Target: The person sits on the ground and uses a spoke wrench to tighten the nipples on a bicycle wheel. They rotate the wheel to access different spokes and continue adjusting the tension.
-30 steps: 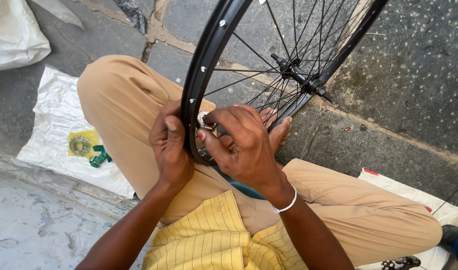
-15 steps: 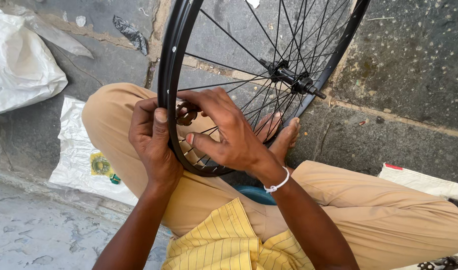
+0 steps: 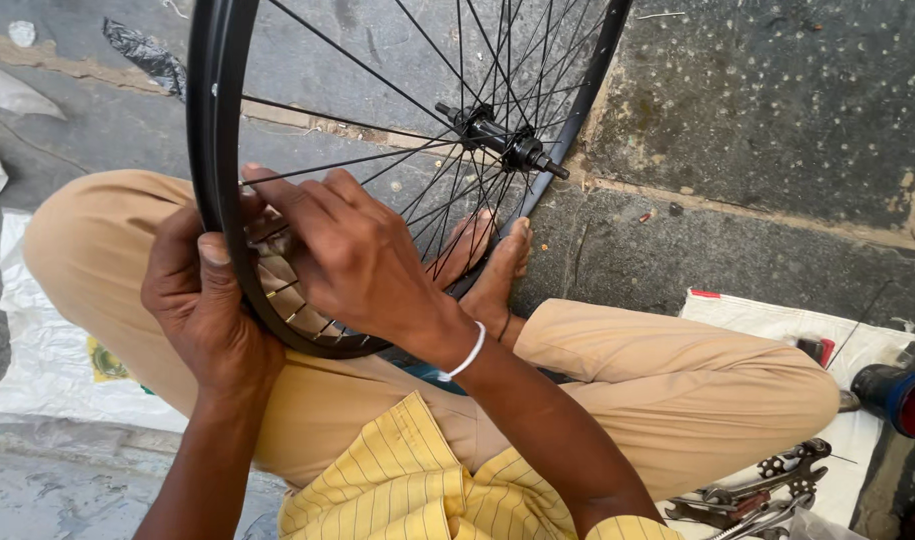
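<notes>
1. Left hand [image 3: 202, 305] grips the black bicycle wheel rim [image 3: 209, 150] from outside, thumb pressed flat on the rim's edge, fingers wrapped behind.
2. Right hand [image 3: 352, 255] reaches through the spokes [image 3: 377, 160], fingers bunched at the rim's inner side; what they pinch is hidden.
3. Wheel stands upright over the person's lap, hub [image 3: 497, 135] above the bare feet [image 3: 492, 265].
4. Wrenches [image 3: 752, 490] lie on a white sheet [image 3: 777, 325] at the right.

thin spokes [image 3: 377, 95] fan across the wheel's opening in the upper middle of the frame, leaving only narrow wedges, tightest by the hub [image 3: 497, 135]. the black rim [image 3: 209, 110] walls the left. open stone floor [image 3: 777, 110] lies upper right; wrenches [image 3: 752, 490] crowd the lower right.
</notes>
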